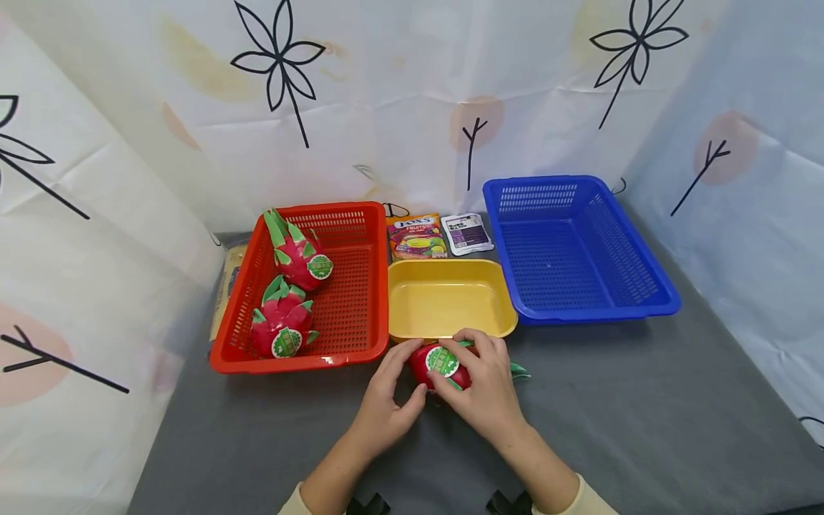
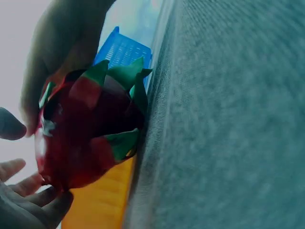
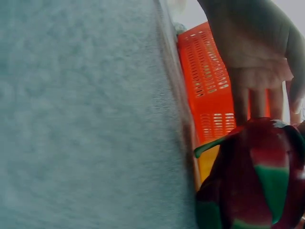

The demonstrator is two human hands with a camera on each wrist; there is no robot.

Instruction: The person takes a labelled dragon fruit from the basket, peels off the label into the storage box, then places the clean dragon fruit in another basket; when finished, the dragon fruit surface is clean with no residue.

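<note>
Sleeves (image 1: 575, 501) cut off; hands (image 1: 389, 409) (image 1: 481, 388) partly hide dragon fruit (image 1: 444, 363).

left fingers (image 1: 393, 363) stand apart from thumb (image 1: 412, 405); right fingers (image 1: 481, 349) curl; forearms (image 1: 539, 465) slant inward.

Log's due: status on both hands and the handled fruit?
Right hand gripping dragon fruit; left hand touching it; fruit in front of yellow tray; nothing visibly blocking.

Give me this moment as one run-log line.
left hand: touching dragon fruit | right hand: gripping same dragon fruit | position: in front of yellow tray | red basket: two more dragon fruits
</note>
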